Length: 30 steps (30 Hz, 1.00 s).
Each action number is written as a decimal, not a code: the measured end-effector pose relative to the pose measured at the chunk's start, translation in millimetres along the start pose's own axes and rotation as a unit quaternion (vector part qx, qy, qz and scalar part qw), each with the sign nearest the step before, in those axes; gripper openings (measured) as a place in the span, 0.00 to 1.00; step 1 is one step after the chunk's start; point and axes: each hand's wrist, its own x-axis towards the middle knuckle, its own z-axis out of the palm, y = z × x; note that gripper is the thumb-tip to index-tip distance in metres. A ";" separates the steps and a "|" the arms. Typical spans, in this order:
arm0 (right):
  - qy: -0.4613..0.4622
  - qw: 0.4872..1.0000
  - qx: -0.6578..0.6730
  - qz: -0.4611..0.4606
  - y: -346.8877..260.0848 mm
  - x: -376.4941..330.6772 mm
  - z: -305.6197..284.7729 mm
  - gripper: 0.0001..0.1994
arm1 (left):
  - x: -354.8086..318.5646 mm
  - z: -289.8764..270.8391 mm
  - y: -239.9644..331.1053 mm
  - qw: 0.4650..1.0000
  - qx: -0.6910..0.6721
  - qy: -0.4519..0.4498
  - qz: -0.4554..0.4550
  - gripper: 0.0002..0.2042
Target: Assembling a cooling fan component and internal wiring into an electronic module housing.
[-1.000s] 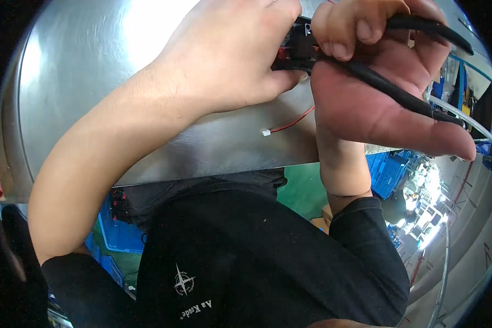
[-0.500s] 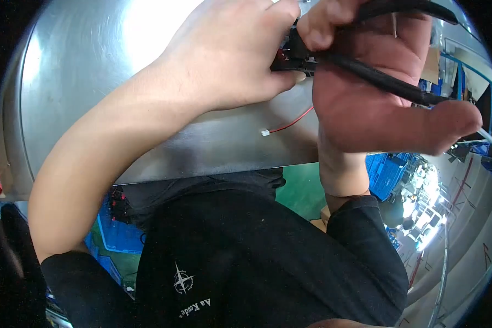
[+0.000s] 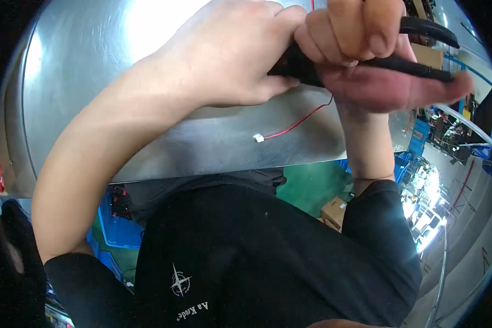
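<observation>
My left hand [image 3: 251, 52] is closed around a black part [image 3: 298, 68] over the metal table, thumb along its near side. Most of that part is hidden by the fingers. Right beside it, my right hand [image 3: 366, 41] is curled round a plier-like tool with two black handles [image 3: 426, 71], which stick out to the right. The tool's working end is hidden between my hands. A thin red wire [image 3: 298, 126] hangs from below my hands to the table and ends in a small white connector [image 3: 258, 138].
The shiny metal table [image 3: 82, 82] has its near edge just in front of my body. Below it, on the green floor, stand a blue crate [image 3: 120, 232] at the left and a cardboard box [image 3: 334, 212] at the right. Cluttered shelving [image 3: 475, 109] stands at the far right.
My right hand has turned and its fingers have closed round the handles, which are nearer together. The white connector has shifted slightly left and toward me. My left hand has barely moved.
</observation>
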 end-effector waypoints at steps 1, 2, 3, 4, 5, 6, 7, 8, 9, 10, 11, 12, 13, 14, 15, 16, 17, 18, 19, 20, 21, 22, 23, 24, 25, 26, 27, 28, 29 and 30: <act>0.001 1.000 0.001 0.000 4.6 5.8 -7.2 0.44 | 3.2 -3.9 -2.8 1.000 0.000 -0.002 0.000 0.19; -0.046 0.988 0.144 -0.029 14.4 8.8 -25.7 0.43 | 8.3 -1.8 -2.9 0.999 0.023 -0.029 -0.003 0.19; -0.091 0.951 0.290 -0.055 20.0 9.0 -31.8 0.42 | 8.8 2.6 -3.5 0.997 0.046 -0.060 -0.011 0.20; -0.165 0.969 0.177 -0.050 15.5 10.0 -39.6 0.38 | 9.5 7.2 -3.8 0.997 0.042 -0.059 -0.016 0.20; -0.165 0.968 0.180 -0.048 15.7 11.5 -40.8 0.38 | 10.6 5.7 -3.8 0.996 0.041 -0.077 -0.017 0.20; -0.187 0.961 0.195 -0.054 17.9 13.5 -42.6 0.38 | 11.5 4.4 -3.4 0.995 0.038 -0.094 -0.017 0.20; -0.209 0.953 0.209 -0.060 19.7 16.1 -44.2 0.37 | 12.3 2.6 -2.3 0.995 0.037 -0.096 -0.020 0.20; -0.211 0.953 0.209 -0.061 18.8 24.3 -44.4 0.37 | 15.2 -1.6 -2.8 0.994 0.025 -0.104 -0.028 0.20; -0.267 0.928 0.251 -0.066 17.3 34.1 -42.6 0.36 | 17.4 -4.4 -4.0 0.993 0.014 -0.112 -0.036 0.20; -0.322 0.898 0.292 -0.071 17.7 42.2 -42.1 0.35 | 18.8 -6.3 -5.8 0.993 0.016 -0.111 -0.038 0.20; -0.324 0.897 0.292 -0.069 22.4 44.8 -44.2 0.35 | 18.5 -4.3 -7.4 0.994 -0.004 -0.104 -0.026 0.20; -0.368 0.878 0.297 -0.076 27.8 47.8 -46.2 0.35 | 17.7 -2.7 -9.0 0.995 -0.023 -0.096 -0.015 0.19; -0.413 0.855 0.302 -0.083 31.6 49.9 -46.4 0.35 | 17.1 -1.2 -10.9 0.995 -0.023 -0.094 -0.018 0.19; -0.412 0.845 0.335 -0.068 27.9 53.4 -45.7 0.35 | 19.3 0.1 -12.5 0.996 -0.016 -0.091 -0.004 0.18; -0.413 0.845 0.332 -0.064 20.4 55.4 -46.0 0.35 | 21.0 0.9 -13.4 0.996 -0.009 -0.087 0.011 0.17; -0.441 0.852 0.279 -0.032 10.3 55.6 -47.8 0.35 | 22.4 0.8 -13.6 0.996 -0.012 -0.083 0.013 0.17; -0.467 0.853 0.233 -0.003 7.6 54.8 -48.2 0.35 | 19.6 0.1 -14.2 0.996 -0.016 -0.091 0.013 0.16; -0.492 0.839 0.232 -0.006 15.5 57.1 -54.7 0.38 | 20.7 -2.0 -14.1 0.995 -0.018 -0.095 0.018 0.15; -0.493 0.839 0.229 -0.006 27.6 71.5 -60.3 0.38 | 21.4 -2.5 -14.6 0.995 -0.017 -0.092 0.020 0.15; -0.599 0.727 0.321 -0.099 51.4 93.8 -46.0 0.27 | 13.4 -2.1 -19.8 0.996 -0.012 -0.087 0.013 0.15; -0.678 0.597 0.388 -0.181 53.3 104.3 -30.8 0.17 | 10.3 -3.6 -20.2 0.997 -0.013 -0.078 0.023 0.15; -0.637 0.648 0.389 -0.149 44.3 95.5 -22.6 0.17 | 7.8 -6.6 -19.2 0.997 -0.011 -0.073 0.022 0.15; -0.639 0.649 0.386 -0.146 41.8 95.4 -20.9 0.17 | 7.2 -7.7 -16.9 0.996 -0.016 -0.086 0.009 0.14; -0.652 0.642 0.374 -0.148 39.4 95.2 -19.5 0.16 | 6.2 -8.9 -14.8 0.995 -0.021 -0.099 -0.003 0.14; -0.665 0.636 0.362 -0.150 36.9 95.0 -18.1 0.16 | 4.7 -8.9 -14.4 0.995 -0.021 -0.096 0.000 0.14; -0.683 0.615 0.360 -0.159 35.8 97.9 -14.9 0.18 | 2.4 -7.6 -15.1 0.995 -0.016 -0.091 0.021 0.14; -0.686 0.615 0.356 -0.158 35.6 94.5 -14.3 0.18 | 0.6 -5.0 -16.3 0.995 -0.011 -0.087 0.044 0.14; -0.644 0.646 0.384 -0.144 39.3 87.0 -15.5 0.19 | -2.1 3.3 -20.7 0.995 -0.008 -0.084 0.048 0.14; -0.602 0.668 0.417 -0.133 45.8 80.9 -13.6 0.21 | -9.9 15.0 -28.2 0.996 0.006 -0.041 0.085 0.15; -0.562 0.733 0.353 -0.150 38.9 79.0 -16.2 0.30 | -9.5 19.3 -29.6 0.991 0.015 0.004 0.135 0.17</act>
